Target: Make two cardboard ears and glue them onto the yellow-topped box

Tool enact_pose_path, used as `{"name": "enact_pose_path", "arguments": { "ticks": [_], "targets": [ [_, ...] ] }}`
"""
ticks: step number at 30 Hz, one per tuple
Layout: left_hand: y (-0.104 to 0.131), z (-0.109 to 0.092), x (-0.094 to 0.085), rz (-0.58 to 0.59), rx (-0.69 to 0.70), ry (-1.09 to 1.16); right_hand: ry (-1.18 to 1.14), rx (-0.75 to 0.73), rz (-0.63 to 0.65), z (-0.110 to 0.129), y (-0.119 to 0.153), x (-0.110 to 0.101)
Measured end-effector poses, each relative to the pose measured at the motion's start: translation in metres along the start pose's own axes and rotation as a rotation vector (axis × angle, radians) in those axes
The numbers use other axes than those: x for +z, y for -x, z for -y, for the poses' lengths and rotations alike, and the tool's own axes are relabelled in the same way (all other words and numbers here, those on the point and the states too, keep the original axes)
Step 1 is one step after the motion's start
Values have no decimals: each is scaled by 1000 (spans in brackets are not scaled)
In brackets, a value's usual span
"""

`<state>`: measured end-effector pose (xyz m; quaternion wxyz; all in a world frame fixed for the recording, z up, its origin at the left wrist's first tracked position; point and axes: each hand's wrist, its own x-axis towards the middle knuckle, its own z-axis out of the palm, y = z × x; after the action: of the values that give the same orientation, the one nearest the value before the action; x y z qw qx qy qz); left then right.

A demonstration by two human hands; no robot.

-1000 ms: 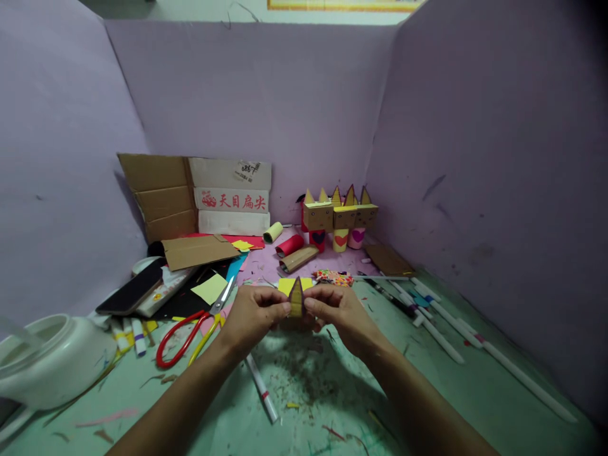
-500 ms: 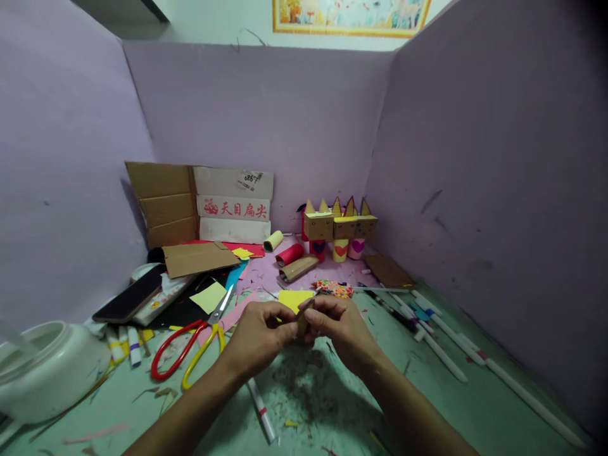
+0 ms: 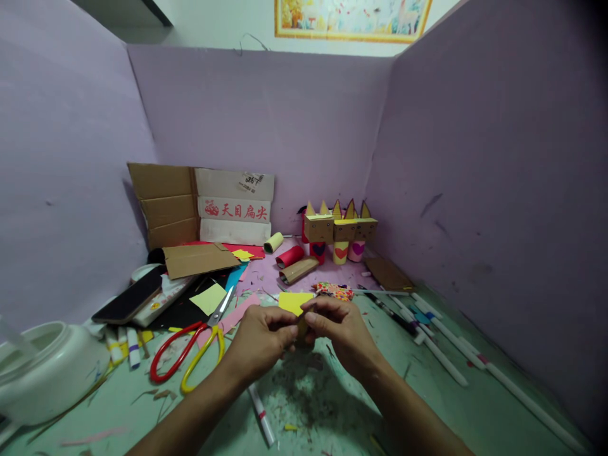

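Observation:
A small brown piece that looks like cardboard (image 3: pixel 303 327) is pinched between both hands over the table; most of it is hidden by fingers. My left hand (image 3: pixel 266 334) grips its left side, thumb and fingers closed. From the right, my right hand (image 3: pixel 336 322) holds it, the index finger bent over its top. Just behind the hands lies a yellow paper square (image 3: pixel 293 301). Scissors with red and yellow handles (image 3: pixel 209 335) rest open to the left of my left hand. A white marker (image 3: pixel 261 415) lies below the left wrist.
Cardboard figures with pointed ears (image 3: pixel 339 231) stand at the back, beside paper rolls (image 3: pixel 298 270). At left are a white pot (image 3: pixel 57 373), a phone (image 3: pixel 128 296) and an unfolded carton (image 3: pixel 232 206). White sticks (image 3: pixel 441 354) and pens lie at right; scraps litter the table (image 3: pixel 304 392).
The brown piece has turned slightly between my fingers, showing less of itself. Both hands stay in nearly the same place, and the view has shifted a little.

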<state>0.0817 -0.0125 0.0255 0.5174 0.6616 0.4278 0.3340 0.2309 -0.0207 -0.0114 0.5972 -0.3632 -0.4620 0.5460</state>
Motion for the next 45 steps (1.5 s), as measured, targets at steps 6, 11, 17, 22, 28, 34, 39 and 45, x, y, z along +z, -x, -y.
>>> {"name": "enact_pose_path", "arguments": {
  "ticks": [6,11,17,22,28,34,39,45],
  "targets": [
    [2,1,0,-4,4,-5,41,1,-14,4,-1,3],
    [3,2,1,-25,-5,-13,110,-43,-13,5,2,4],
    [1,2,2,-60,-25,7,156,-57,-11,5,3,5],
    [1,3,3,-66,-33,35,154,-66,-37,6,3,6],
    [2,4,4,-55,-19,33,172,-89,-35,3,3,4],
    [2,6,4,-57,-9,-24,282,-152,-26,5,4,3],
    [3,6,5,-75,-15,-10,257,-119,2,3,4,2],
    [1,3,5,-79,-55,66,224,-88,-24,7,4,6]
  ]
}}
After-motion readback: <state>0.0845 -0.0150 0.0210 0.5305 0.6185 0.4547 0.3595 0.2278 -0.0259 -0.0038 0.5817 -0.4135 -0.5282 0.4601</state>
